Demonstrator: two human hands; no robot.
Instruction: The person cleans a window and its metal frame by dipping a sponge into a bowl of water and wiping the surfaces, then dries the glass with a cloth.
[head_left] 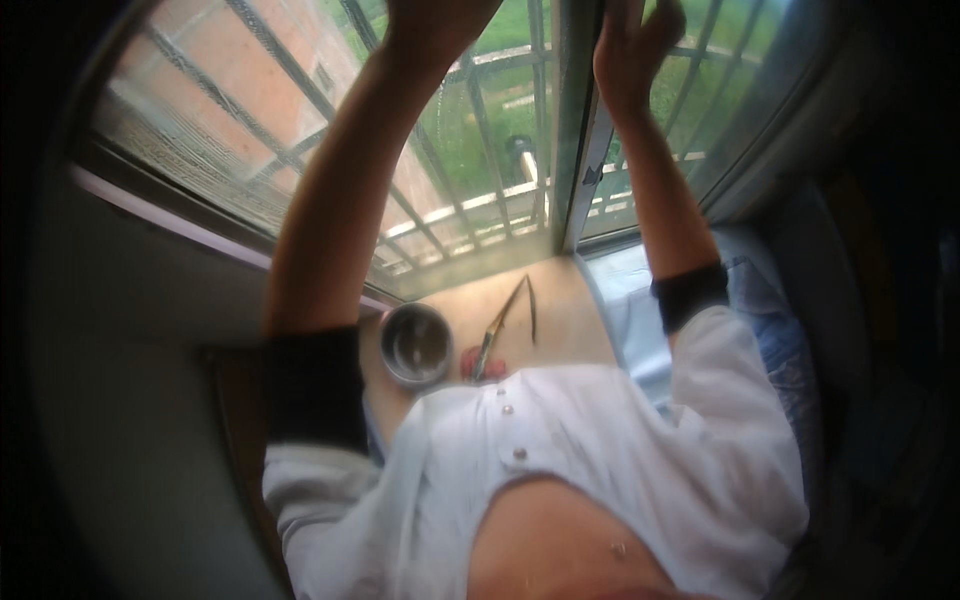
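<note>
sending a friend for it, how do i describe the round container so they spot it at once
Find the barred window and look at the tan surface just below it. The round container sits at that surface's left side. Its open, circular rim sets it apart from the thin, V-shaped tool on its right.

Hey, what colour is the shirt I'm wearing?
The shirt is white; the head view shows it best.

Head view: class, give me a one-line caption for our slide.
Left hand and right hand raised at a window, with a round container on the surface below.
</note>
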